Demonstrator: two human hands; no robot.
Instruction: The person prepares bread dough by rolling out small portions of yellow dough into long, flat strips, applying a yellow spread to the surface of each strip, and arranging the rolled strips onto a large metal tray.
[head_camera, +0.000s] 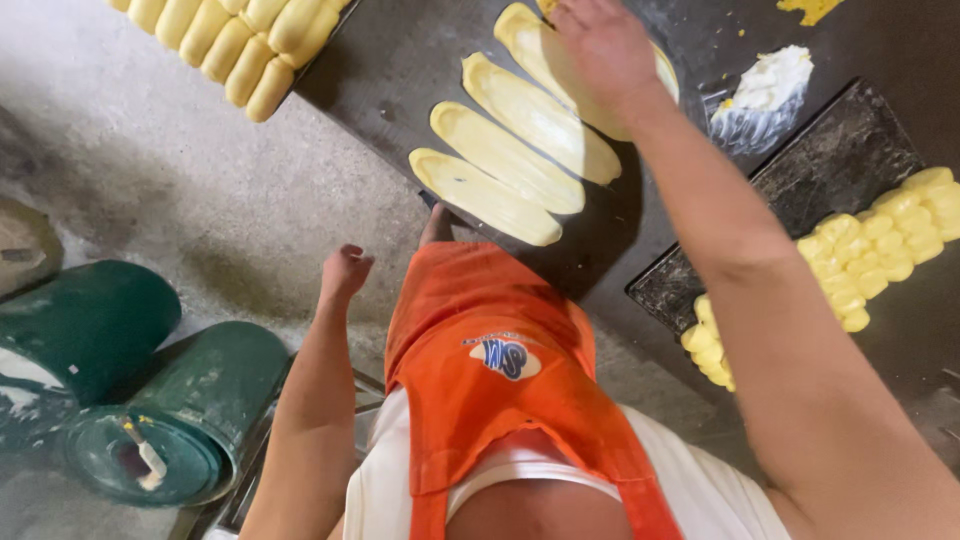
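Four flattened dough strips (505, 150) lie fanned near the dark worktop's (400, 70) front edge. Right hand (605, 50) reaches far out, palm down on the farthest strip; its fingers run off-frame, so their spread can't be judged. Left hand (345, 272) hangs loosely curled over the grey concrete floor (180, 170), beside green drums (150, 400).

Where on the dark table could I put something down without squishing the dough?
Bare table shows between the rolled dough tray and the flat dough strips. A smaller patch lies below the strips, beside the dark tray. It's crowded where the right hand presses dough, near the white lump.
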